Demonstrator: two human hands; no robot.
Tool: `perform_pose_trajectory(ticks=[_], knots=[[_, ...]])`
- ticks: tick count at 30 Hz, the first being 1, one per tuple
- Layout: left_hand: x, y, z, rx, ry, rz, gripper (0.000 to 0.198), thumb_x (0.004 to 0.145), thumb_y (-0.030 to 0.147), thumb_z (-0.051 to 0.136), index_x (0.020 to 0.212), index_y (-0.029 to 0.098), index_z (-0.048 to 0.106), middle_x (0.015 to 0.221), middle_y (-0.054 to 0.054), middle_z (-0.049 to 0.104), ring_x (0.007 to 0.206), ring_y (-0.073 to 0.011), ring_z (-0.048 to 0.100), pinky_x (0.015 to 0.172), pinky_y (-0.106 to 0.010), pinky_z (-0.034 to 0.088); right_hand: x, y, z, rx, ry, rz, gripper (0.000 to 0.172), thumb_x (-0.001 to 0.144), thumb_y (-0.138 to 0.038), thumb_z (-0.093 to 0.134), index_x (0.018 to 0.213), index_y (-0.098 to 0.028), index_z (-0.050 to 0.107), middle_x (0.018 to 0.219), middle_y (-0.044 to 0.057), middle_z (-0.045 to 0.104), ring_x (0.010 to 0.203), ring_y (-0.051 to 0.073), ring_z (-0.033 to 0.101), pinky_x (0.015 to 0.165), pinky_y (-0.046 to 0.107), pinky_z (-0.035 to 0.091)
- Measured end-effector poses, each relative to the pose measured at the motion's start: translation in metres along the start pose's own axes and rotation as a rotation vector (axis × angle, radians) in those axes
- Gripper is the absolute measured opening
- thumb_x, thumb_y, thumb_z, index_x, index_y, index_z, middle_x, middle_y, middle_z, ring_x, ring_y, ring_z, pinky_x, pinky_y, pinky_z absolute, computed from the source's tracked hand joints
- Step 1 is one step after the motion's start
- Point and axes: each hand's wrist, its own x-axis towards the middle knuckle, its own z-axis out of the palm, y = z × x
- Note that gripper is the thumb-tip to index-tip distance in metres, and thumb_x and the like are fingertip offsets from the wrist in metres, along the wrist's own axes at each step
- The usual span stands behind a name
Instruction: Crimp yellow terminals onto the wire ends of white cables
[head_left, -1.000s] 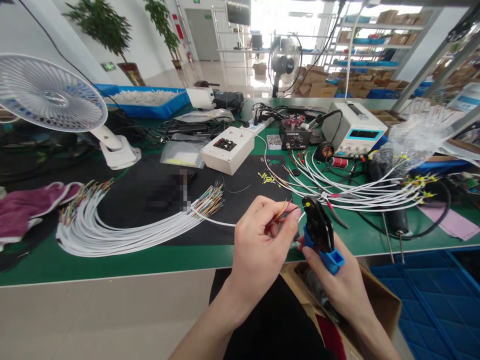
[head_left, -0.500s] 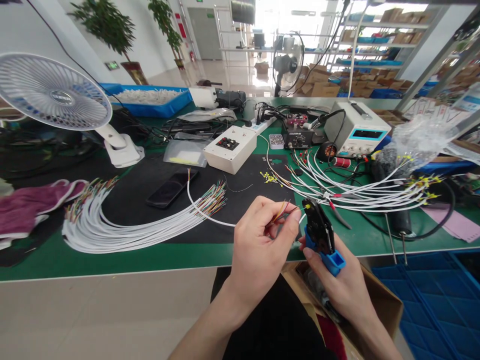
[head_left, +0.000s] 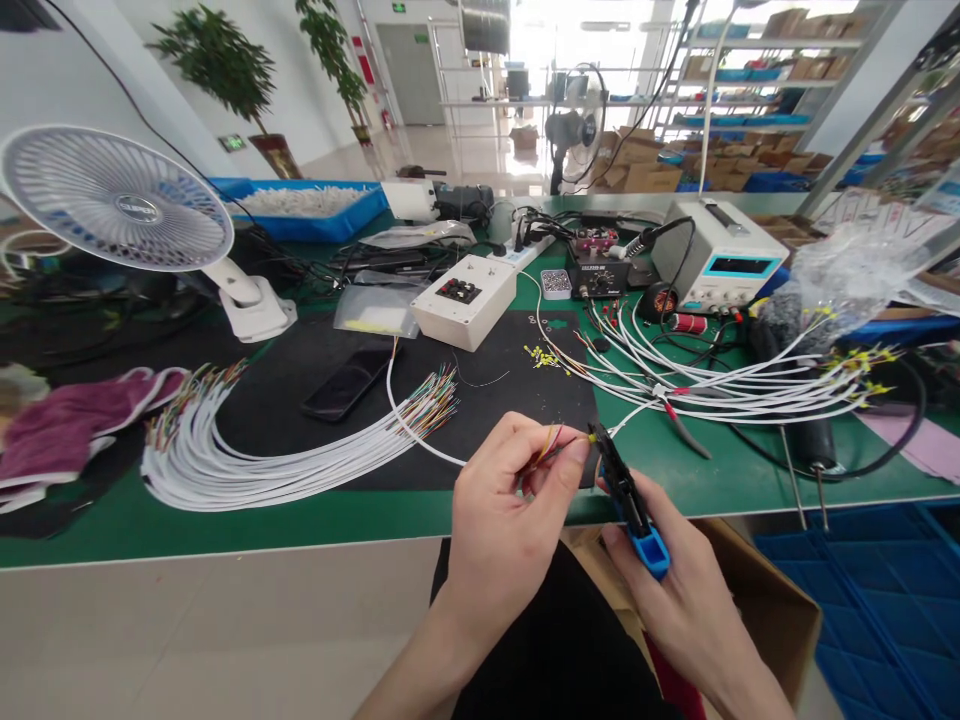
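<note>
My left hand is closed in a pinch on the thin coloured wire ends of a white cable, which curves back over the black mat. My right hand is wrapped round the blue handles of a black crimping tool. The tool's jaws sit right at the wire tips held by my left fingers. Both hands hover at the near edge of the green bench, above my lap.
A fanned bundle of white cables lies left on the black mat, beside a phone. More white cables spread right. A white switch box, power supply, desk fan, purple cloth and cardboard box surround.
Both hands have dropped slightly toward the bench edge, and the crimping tool has tilted so its jaws meet the wire tips. The view has shifted a little.
</note>
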Motion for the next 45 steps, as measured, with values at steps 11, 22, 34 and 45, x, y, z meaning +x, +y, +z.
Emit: perform_pose_trajectory(ticks=[11,22,34,45], knots=[[-0.015,-0.005,-0.013,-0.008,0.007,-0.045,0.010,0.101,0.022,0.067,0.094,0.023,0.074,0.083,0.001,0.056,0.071,-0.0112,0.051,0.062,-0.024,0.040,-0.009,-0.003,0.023,-0.083,0.066,-0.007,0.061,0.096,-0.017,0.051,0.154,-0.032,0.042,0.146,0.008,0.058,0.136,0.028,0.056,0.113,0.046,0.048],[-0.016,-0.005,-0.023,0.095,-0.002,0.000,0.011,0.101,0.019,0.067,0.097,0.025,0.075,0.084,0.002,0.058,0.070,-0.0097,0.053,0.062,-0.022,0.041,-0.004,-0.001,0.030,-0.159,0.122,-0.052,0.049,0.089,-0.015,0.059,0.136,-0.030,0.053,0.123,0.008,0.065,0.115,0.030,0.063,0.096,0.045,0.055],[-0.018,-0.001,-0.022,0.105,0.025,0.058,0.013,0.098,0.014,0.068,0.095,0.024,0.076,0.085,0.001,0.061,0.071,-0.0107,0.055,0.061,-0.022,0.043,-0.005,0.001,0.029,-0.103,0.096,-0.007,0.051,0.085,-0.010,0.057,0.133,-0.028,0.054,0.122,0.008,0.065,0.113,0.028,0.064,0.096,0.043,0.054],[-0.021,0.007,-0.026,0.182,0.041,0.099,0.016,0.097,0.011,0.068,0.096,0.024,0.076,0.083,0.001,0.060,0.067,-0.0092,0.055,0.058,-0.020,0.042,-0.006,0.002,0.034,-0.115,0.112,0.005,0.050,0.086,-0.013,0.058,0.133,-0.029,0.052,0.120,0.007,0.064,0.109,0.029,0.066,0.092,0.045,0.054]])
